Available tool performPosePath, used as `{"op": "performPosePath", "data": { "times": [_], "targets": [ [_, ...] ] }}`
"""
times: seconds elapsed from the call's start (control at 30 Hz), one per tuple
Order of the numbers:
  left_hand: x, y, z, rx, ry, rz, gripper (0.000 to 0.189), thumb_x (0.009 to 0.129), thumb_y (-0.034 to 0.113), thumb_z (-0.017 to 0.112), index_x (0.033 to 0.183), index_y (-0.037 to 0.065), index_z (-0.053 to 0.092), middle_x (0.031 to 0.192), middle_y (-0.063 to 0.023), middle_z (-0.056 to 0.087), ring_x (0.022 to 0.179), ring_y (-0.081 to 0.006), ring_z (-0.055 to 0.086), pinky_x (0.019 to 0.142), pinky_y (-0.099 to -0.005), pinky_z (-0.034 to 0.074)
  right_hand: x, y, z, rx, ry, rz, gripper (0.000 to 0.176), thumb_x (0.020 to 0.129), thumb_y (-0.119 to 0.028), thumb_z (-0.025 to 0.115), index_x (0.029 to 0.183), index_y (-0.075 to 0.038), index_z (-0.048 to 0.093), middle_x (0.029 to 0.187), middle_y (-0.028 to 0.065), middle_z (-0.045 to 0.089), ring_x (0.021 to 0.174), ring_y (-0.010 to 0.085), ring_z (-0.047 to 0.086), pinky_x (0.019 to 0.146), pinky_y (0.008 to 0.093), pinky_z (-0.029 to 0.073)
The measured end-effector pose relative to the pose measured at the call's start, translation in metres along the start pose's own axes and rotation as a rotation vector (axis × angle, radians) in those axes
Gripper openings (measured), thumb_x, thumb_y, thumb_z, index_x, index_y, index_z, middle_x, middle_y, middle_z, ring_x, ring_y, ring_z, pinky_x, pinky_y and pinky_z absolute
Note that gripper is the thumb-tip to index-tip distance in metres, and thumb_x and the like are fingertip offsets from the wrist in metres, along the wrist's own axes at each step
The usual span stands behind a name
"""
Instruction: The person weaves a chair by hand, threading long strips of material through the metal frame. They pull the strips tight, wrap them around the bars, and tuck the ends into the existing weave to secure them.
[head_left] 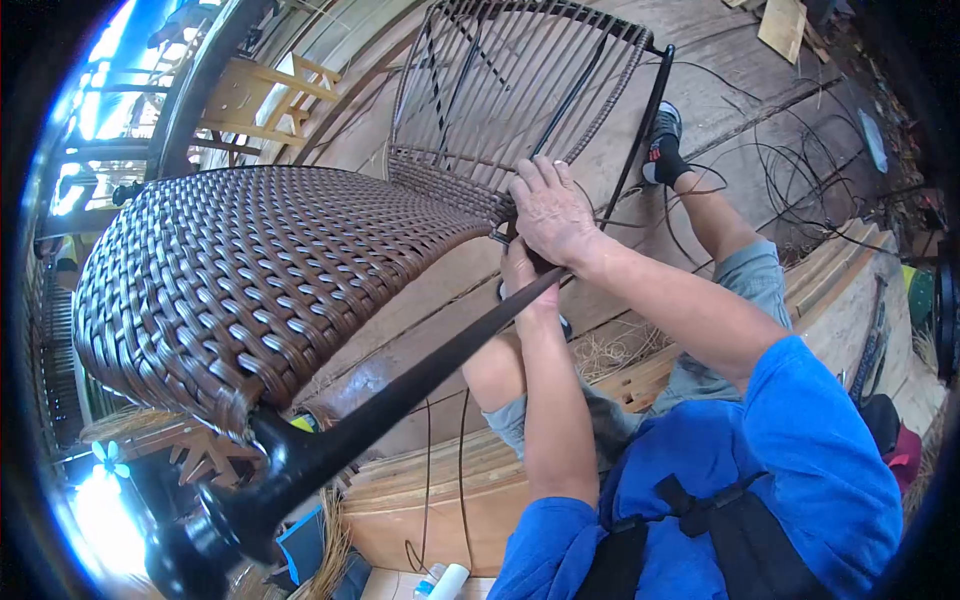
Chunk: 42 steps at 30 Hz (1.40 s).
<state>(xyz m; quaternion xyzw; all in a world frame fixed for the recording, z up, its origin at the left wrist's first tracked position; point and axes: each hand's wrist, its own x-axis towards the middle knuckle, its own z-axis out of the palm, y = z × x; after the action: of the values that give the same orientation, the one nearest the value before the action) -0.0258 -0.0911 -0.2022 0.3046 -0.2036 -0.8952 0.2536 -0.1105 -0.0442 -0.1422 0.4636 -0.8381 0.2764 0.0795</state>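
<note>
Right hand (550,212) has its grip clenched over the working edge of the brown weave (250,270), where the unwoven strands (500,90) begin. Left hand (522,278) sits just beneath, its grip hidden behind 1 black chair leg (400,395). If either hold slackens, the last row could spring loose and gap.

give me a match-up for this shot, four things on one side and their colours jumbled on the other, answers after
Things:
1. woven seat
2. chair leg
3. sleeve
4. shorts

Colours:
a. blue
b. grey
c. brown
d. black

Pairs: 1-c, 2-d, 3-a, 4-b
</note>
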Motion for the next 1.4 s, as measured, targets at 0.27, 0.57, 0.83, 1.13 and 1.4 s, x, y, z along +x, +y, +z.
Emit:
{"op": "performPosePath", "data": {
  "times": [0.27,0.57,0.83,1.13,1.4],
  "targets": [
    [-0.001,-0.001,-0.004,0.054,-0.003,0.004,0.040,0.078,0.011,0.054,0.117,0.004,0.049,0.105,-0.0076,0.057,0.090,-0.0170,0.058,0.079,-0.0310,0.049,-0.005,0.012,0.004,0.091,0.155,0.004,0.037,0.072,-0.016,0.057,0.106,-0.005,0.047,0.117,0.0139,0.044,0.117,0.0296,0.038,0.099,0.0411,0.029],
    [-0.008,-0.006,0.003,0.022,0.016,0.059,0.050,0.078,0.012,0.056,0.126,0.009,0.043,0.120,-0.0013,0.052,0.109,-0.0157,0.051,0.084,-0.0290,0.047,-0.011,0.031,-0.002,0.106,0.032,0.078,0.049,0.067,-0.017,0.062,0.111,-0.006,0.045,0.126,0.0100,0.042,0.122,0.0278,0.035,0.099,0.0414,0.030],
    [-0.005,-0.012,0.002,-0.079,-0.014,0.057,0.046,0.079,0.009,0.054,0.124,0.010,0.044,0.118,-0.0070,0.054,0.109,-0.0196,0.052,0.091,-0.0357,0.045,-0.004,0.023,-0.012,0.140,-0.013,0.097,0.046,0.068,-0.020,0.063,0.110,-0.005,0.048,0.121,0.0115,0.044,0.120,0.0302,0.036,0.094,0.0443,0.035],
    [-0.008,-0.010,0.014,-0.008,-0.011,0.084,0.045,0.079,0.011,0.052,0.123,0.004,0.044,0.117,-0.0088,0.052,0.107,-0.0198,0.052,0.091,-0.0327,0.043,-0.004,0.012,-0.004,0.018,-0.058,0.093,0.048,0.072,-0.023,0.061,0.113,-0.003,0.048,0.122,0.0140,0.043,0.120,0.0371,0.034,0.096,0.0471,0.034],
    [-0.008,-0.011,0.008,0.057,0.072,0.062,0.036,0.083,0.016,0.052,0.117,0.004,0.051,0.114,-0.0075,0.056,0.104,-0.0191,0.055,0.091,-0.0353,0.044,-0.005,0.009,0.002,0.008,0.016,0.062,0.035,0.072,-0.021,0.058,0.101,-0.005,0.050,0.113,0.0143,0.046,0.113,0.0388,0.037,0.085,0.0486,0.040]
  ]
}}
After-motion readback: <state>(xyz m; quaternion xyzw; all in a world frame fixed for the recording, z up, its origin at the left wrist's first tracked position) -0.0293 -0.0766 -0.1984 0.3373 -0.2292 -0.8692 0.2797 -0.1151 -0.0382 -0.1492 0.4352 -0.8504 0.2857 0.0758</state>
